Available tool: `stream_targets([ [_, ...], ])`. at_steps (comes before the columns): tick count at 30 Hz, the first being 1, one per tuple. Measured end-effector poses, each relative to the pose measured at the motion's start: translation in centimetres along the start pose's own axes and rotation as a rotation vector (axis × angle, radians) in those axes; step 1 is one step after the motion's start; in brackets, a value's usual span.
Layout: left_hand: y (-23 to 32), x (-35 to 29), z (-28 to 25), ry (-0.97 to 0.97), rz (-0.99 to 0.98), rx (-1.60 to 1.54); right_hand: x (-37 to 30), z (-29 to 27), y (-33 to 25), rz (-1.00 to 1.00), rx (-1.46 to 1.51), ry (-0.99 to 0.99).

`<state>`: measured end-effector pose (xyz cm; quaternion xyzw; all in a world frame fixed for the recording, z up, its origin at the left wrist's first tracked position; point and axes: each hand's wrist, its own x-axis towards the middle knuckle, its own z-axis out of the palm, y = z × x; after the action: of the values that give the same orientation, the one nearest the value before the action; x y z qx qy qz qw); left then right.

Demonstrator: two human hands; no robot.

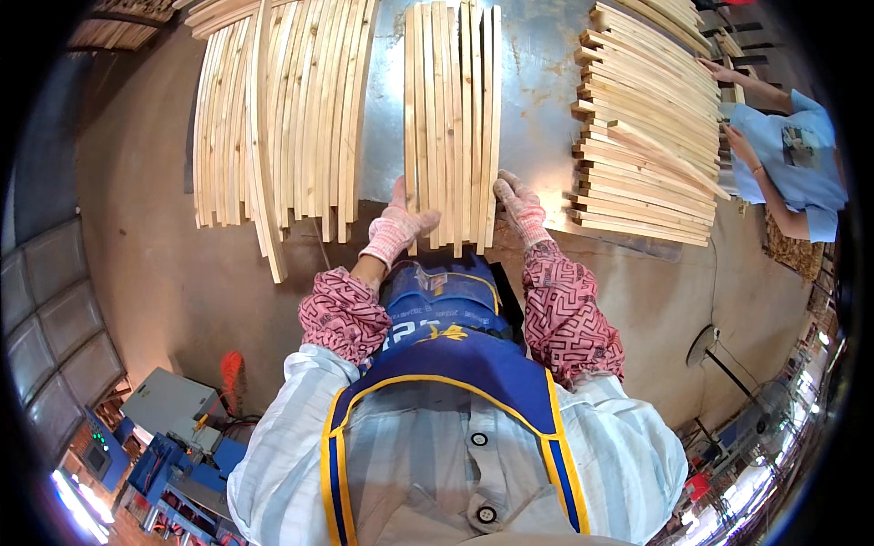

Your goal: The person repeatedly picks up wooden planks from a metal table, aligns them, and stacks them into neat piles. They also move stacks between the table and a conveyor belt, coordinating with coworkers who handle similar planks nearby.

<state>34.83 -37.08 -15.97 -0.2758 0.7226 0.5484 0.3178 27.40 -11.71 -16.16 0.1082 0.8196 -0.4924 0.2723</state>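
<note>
A narrow row of pale wooden strips lies lengthwise in front of me on a metal tabletop, its near ends jutting past the edge toward my apron. My left hand, in a pink and white knit glove, grips the row's left side near those ends, with the thumb reaching over the top. At the opposite side my right hand, gloved alike, is closed with bent fingers against the outermost strip. The row is held between both hands. Some near ends sit unevenly. The fingers under the wood are hidden.
A wider stack of strips is on the left, one longer strip lying over it. Crosswise strips are piled on the right, where another person in a blue shirt reaches in. A grey machine cabinet stands lower left.
</note>
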Motion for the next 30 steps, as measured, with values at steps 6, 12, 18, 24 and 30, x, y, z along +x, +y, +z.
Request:
stream_targets([
  [6, -3.1, 2.1, 0.7, 0.072, 0.148, 0.020, 0.1, 0.0, 0.1, 0.012, -0.040, 0.010],
  [12, -2.9, 1.2, 1.4, 0.094, 0.318, -0.018, 0.8, 0.0, 1.7, 0.028, 0.064, 0.063],
  [18, 0.8, -4.2, -1.3, -0.117, 0.067, -0.544, -1.3, 1.2, -4.9, 0.000, 0.075, 0.107],
  [24, 2.2, -5.1, -1.6, -0.006, 0.318, -0.577, -2.5, 7.8, -13.5, -0.074, -0.269, -0.299],
  [30, 0.5, -1.8, -0.3, 0.009, -0.012, -0.198, -2.8, 4.4, -9.9, -0.164, -0.187, 0.083],
])
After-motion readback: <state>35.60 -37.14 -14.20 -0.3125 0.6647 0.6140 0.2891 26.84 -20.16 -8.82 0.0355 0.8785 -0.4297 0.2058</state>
